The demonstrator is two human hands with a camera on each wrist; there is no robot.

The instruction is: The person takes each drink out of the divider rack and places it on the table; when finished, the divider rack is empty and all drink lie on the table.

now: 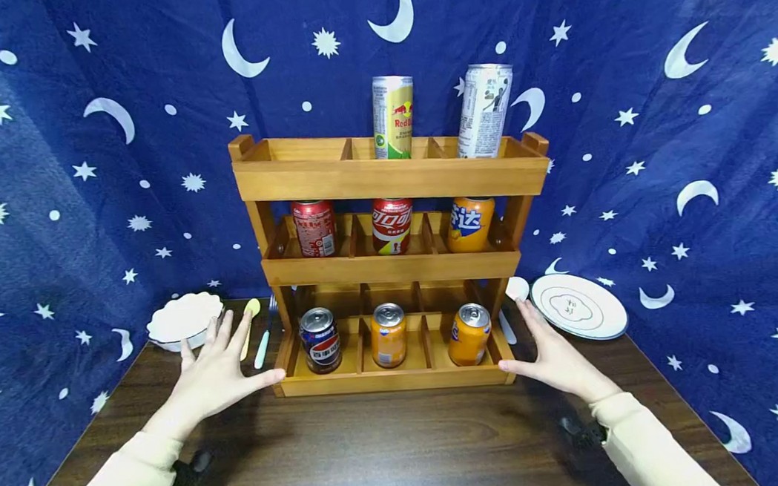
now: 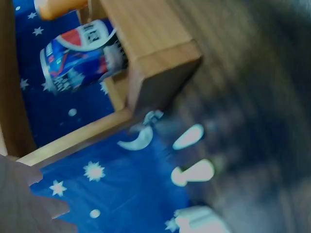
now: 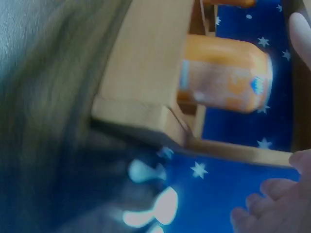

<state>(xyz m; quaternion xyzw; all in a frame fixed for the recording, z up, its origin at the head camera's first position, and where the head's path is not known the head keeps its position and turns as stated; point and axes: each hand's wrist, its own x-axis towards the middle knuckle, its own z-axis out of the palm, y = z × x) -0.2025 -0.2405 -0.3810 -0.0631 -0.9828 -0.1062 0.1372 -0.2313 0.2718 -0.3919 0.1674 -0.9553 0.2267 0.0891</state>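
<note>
A three-tier wooden rack (image 1: 385, 180) stands upright on the dark table. My left hand (image 1: 213, 376) is at its lower left corner, fingers spread, thumb tip overlapping the rack's edge. At the lower right corner is my right hand (image 1: 563, 359), also spread, with nothing in its grasp. The bottom tier has a blue Pepsi can (image 1: 320, 344) and two orange soda cans (image 1: 389, 337), the right one (image 3: 226, 73) large in the right wrist view. Two red cans (image 1: 392, 226) and an orange Fanta can (image 1: 470, 224) occupy the middle. On top are a Red Bull can (image 1: 393, 116) and a tall white can (image 1: 485, 111).
Left of the rack lie a white scalloped bowl (image 1: 185, 317), a yellow spoon (image 1: 252, 307) and a light-blue-handled fork (image 1: 262, 347). To the right are a white plate (image 1: 580, 305), a white spoon (image 1: 516, 288) and a knife (image 1: 507, 329). A blue starry cloth (image 1: 152, 79) hangs behind.
</note>
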